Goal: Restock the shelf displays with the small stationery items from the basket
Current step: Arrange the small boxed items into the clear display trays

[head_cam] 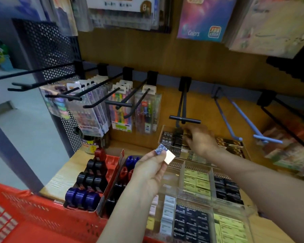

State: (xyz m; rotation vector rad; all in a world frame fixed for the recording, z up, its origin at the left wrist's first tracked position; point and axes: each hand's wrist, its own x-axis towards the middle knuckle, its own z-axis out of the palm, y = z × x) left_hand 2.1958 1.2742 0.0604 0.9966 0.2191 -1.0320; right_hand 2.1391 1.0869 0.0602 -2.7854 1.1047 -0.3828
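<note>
- Wooden back panel: tan board running behind the display, hung at the top with notebooks and pen sets, one cover reading "Colors".
- Wooden shelf: light timber surface, carrying all trays and boxes below the hooks.
- Black perforated panel: upright at the shelf's left end; pale floor and wall beyond it.
- Red basket: plastic, slotted wall, at lower left, just beside the shelf edge; small white-labelled items show through at its left side.
- Peg hooks: black rods projecting from the back panel; the left ones carry clear pen packs, the centre one is bare, and two blue ones stand to the right.
- Clear divided tray: compartments of yellow, black and white small boxes.
- Red carton: holds black, red and purple tape-style rolls in rows.
- Left hand: raised above the tray, fingers pinching small boxes.
- Small boxes: one blue-patterned, one with a pale square face turned toward the camera; long axis too blurred to tell.
- Right hand: reaching into the rear box tray, fingers curled at dark boxes; blurred, so grip cannot be told.
</note>
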